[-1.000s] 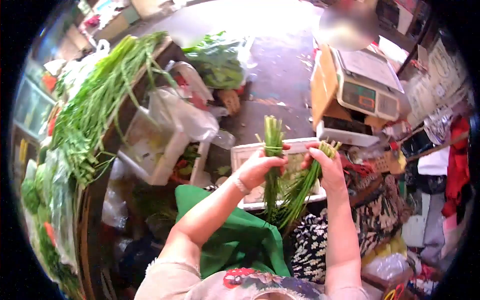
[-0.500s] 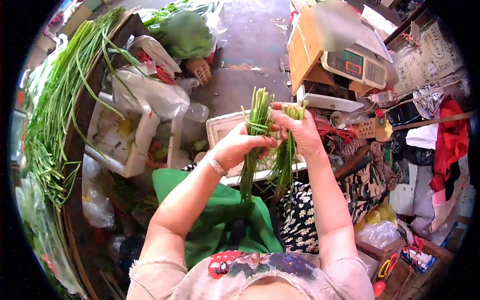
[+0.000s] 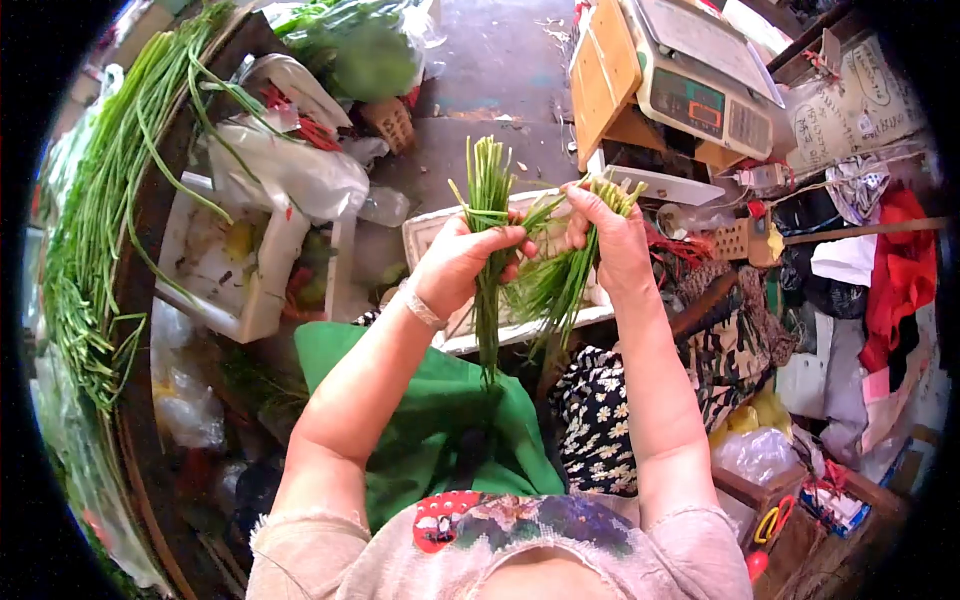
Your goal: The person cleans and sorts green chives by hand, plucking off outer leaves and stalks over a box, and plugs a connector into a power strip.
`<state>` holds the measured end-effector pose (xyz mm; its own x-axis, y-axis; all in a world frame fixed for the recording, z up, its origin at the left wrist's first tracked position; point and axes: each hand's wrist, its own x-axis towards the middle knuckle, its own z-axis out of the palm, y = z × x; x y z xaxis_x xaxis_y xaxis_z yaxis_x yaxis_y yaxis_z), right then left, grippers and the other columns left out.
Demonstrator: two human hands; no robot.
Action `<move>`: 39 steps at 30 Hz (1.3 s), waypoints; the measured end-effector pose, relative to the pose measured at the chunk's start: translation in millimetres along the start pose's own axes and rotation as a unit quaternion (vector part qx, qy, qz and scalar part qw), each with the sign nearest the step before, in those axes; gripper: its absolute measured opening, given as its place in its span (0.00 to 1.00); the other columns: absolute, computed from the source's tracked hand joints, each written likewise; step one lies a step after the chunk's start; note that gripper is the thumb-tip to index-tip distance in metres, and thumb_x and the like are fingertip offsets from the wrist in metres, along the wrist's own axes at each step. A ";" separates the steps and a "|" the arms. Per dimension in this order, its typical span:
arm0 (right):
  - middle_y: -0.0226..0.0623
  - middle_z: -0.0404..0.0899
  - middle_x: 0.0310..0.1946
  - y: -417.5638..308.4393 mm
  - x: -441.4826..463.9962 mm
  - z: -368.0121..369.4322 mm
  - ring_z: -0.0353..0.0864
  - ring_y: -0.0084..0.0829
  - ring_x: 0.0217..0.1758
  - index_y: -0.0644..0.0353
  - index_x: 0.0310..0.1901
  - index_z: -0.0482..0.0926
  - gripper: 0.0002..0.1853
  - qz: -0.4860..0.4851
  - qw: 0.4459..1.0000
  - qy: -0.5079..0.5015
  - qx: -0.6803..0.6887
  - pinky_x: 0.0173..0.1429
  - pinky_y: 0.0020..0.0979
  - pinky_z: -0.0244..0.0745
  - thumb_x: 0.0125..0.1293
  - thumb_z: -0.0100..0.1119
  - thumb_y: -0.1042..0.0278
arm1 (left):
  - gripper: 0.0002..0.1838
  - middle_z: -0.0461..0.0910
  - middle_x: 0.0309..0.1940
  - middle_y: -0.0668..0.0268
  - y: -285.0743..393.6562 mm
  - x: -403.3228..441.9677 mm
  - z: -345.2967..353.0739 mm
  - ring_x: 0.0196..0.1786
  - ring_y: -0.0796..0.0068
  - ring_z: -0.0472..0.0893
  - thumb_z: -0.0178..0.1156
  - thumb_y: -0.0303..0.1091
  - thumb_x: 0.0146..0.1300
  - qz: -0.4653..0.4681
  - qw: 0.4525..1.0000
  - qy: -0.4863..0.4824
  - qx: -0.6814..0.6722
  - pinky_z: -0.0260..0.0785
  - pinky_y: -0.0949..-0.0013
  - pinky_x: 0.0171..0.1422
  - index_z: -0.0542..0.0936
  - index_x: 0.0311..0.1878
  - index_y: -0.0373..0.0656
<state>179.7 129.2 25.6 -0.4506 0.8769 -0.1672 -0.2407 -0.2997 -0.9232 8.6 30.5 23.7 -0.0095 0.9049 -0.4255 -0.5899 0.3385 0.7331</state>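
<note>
My left hand [image 3: 462,258] is wrapped round an upright bunch of green stems [image 3: 488,180], whose cut ends point away from me. A strand crosses the bunch just above my thumb. In my right hand [image 3: 607,235] is a second bunch of thin green stems [image 3: 565,290], its leafy ends hanging down to the left. A few stems stretch between the two hands, near my right fingertips. Below both bunches lies a white foam box [image 3: 470,342], partly hidden by my hands and the greens. A green cloth [image 3: 420,420] covers my lap.
Long green stalks [image 3: 110,200] lie along the left bench. Another foam box [image 3: 280,265] and plastic bags [image 3: 330,180] stand beside it. A scale [image 3: 705,100] sits at the upper right on a wooden cabinet [image 3: 603,80]. Scissors [image 3: 775,520] are at the lower right.
The view has tilted down and shifted. My hands are a little farther apart than half a second ago, and some stems now stretch between them. Both bunches are still held.
</note>
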 end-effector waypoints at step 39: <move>0.29 0.76 0.23 -7.5 -10.7 -33.6 0.76 0.22 0.24 0.59 0.41 0.77 0.08 -0.028 0.998 0.047 0.023 0.29 0.23 0.71 0.61 0.63 0.70 | 0.11 0.79 0.29 0.67 -3.8 -0.5 -13.0 0.25 0.76 0.78 0.67 0.24 0.56 0.070 0.995 0.070 0.009 0.72 0.73 0.29 0.77 0.42 0.40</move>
<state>215.2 134.7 22.7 -0.3541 0.9231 -0.1497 -0.3041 -0.2651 -0.9150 0.4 25.4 14.3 -0.2030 0.8995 -0.3868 -0.5601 0.2174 0.7994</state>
